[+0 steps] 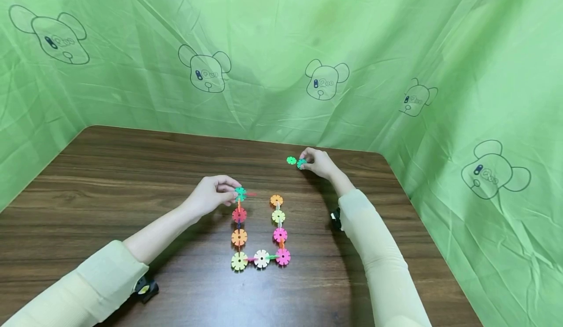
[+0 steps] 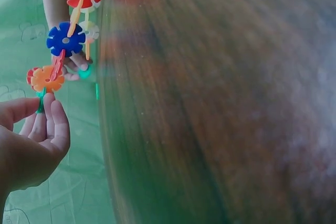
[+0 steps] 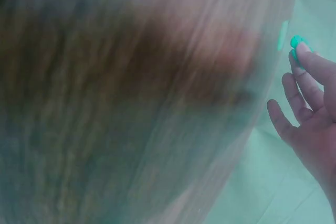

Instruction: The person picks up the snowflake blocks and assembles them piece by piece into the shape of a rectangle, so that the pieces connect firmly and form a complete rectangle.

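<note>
A U-shaped chain of notched plastic discs lies on the table, with a white disc [image 1: 261,258] along its near side. At the chain's far left end, my left hand [image 1: 215,192] pinches a green disc [image 1: 240,193] between thumb and fingers; a red disc seen edge-on [image 1: 251,194] joins it on the right. Farther back, my right hand [image 1: 320,163] pinches another green disc [image 1: 301,163], also visible at the fingertips in the right wrist view. Just left of it lies a loose bright green disc [image 1: 291,161]. An orange disc [image 1: 276,200] tops the chain's right side.
The brown wooden table [image 1: 132,170] ends at a green cloth [image 1: 264,107] hanging behind and at both sides. A small black device [image 1: 145,289] sits under the left sleeve, and another [image 1: 336,218] beside the right one.
</note>
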The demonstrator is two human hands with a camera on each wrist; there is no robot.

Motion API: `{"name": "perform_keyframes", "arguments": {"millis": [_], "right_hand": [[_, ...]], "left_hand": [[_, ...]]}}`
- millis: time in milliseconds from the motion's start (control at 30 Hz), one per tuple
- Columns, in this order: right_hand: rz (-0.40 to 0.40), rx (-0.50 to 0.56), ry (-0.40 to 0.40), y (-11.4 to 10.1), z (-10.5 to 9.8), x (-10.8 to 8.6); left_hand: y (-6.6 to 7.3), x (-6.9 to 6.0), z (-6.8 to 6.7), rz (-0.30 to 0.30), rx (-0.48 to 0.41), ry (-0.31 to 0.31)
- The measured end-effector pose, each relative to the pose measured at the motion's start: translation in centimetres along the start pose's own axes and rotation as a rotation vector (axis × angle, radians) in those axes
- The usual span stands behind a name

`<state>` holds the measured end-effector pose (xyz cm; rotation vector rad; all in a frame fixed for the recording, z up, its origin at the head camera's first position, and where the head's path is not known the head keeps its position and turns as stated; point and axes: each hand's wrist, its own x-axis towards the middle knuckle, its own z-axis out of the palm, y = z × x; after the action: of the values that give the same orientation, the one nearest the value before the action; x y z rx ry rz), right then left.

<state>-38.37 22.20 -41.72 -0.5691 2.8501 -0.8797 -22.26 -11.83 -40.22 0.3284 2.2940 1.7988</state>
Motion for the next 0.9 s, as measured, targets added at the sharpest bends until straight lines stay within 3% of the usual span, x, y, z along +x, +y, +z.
{"name": "perform_keyframes", "arguments": {"millis": [333, 900], "right_hand": [[-0.049, 0.086, 0.071, -2.5, -0.5, -1.3], [-0.033, 0.232, 0.128, -7.6, -0.9, -4.8]], "left_hand": [[-0.3, 0.1, -0.1, -0.046, -0.026, -0.006], [0.1, 0.1, -0.1, -0.058, -0.054, 0.002]]}}
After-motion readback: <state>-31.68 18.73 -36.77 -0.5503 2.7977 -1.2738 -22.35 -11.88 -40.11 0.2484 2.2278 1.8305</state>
